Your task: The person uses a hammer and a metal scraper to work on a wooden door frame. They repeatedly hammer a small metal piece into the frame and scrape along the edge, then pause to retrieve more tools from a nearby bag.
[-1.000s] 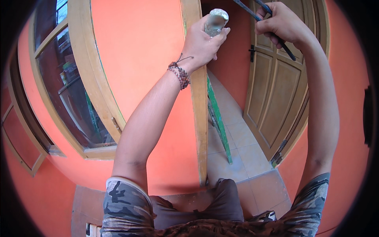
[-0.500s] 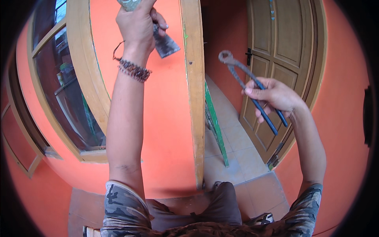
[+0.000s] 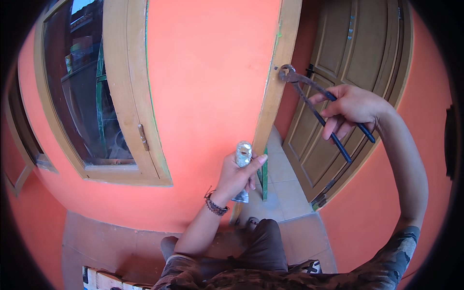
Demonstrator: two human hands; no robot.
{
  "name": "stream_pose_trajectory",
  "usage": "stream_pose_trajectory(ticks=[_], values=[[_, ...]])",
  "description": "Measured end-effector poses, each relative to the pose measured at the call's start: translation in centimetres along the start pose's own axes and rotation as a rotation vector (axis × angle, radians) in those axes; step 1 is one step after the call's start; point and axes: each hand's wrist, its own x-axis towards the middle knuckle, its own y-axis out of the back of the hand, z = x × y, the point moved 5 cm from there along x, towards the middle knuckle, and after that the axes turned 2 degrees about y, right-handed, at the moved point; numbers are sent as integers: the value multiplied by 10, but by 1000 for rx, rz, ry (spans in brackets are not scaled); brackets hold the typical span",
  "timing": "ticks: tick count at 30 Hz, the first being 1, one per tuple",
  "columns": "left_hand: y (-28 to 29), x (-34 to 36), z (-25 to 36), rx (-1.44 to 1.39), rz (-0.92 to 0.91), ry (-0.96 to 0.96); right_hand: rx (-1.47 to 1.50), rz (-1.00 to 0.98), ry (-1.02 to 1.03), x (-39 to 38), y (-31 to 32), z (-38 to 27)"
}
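My right hand (image 3: 357, 107) holds a pair of rusty pincers (image 3: 291, 76) by their dark-sleeved handles, which are spread apart. The pincers' round jaws lie over the wooden post (image 3: 286, 36), beside a small dark spot, perhaps a nail head. Whether they touch the wood I cannot tell. Lower down, near the post's foot, my left hand (image 3: 234, 175) is closed around a scraper. The worn, silvery handle (image 3: 244, 152) of this scraper points up, and its blade (image 3: 241, 196) shows partly below my fingers. A beaded bracelet (image 3: 215, 207) sits on my left wrist.
An orange wall (image 3: 208, 72) faces me, with a wood-framed window (image 3: 157, 164) at left. To the right stands a brown panelled door (image 3: 333, 92). A green strip (image 3: 265, 181) leans behind the post. Below are floor tiles (image 3: 111, 241) and a light wooden object (image 3: 113, 280).
My left hand has come down from the top of the view with the scraper, whose blade now points downward. The pincers have come over the post, their handles wider apart. The view has shifted.
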Motion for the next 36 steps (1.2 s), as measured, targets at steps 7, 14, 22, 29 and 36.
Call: stream_pose_trajectory(ticks=[7,14,22,29,36], values=[[-49,43,43,-316,-149,-216,17,35,-86,-7,-10,-39],[-92,76,69,-629,-315,-170,-26,70,-102,2,-13,-43],[-93,81,63,-746,-371,-60,-356,234,61,-12,19,-38],[-94,82,65,-724,-342,-104,-420,391,128,-22,23,-47],[-111,84,59,-734,-188,-173,-580,611,371,-11,50,-28]])
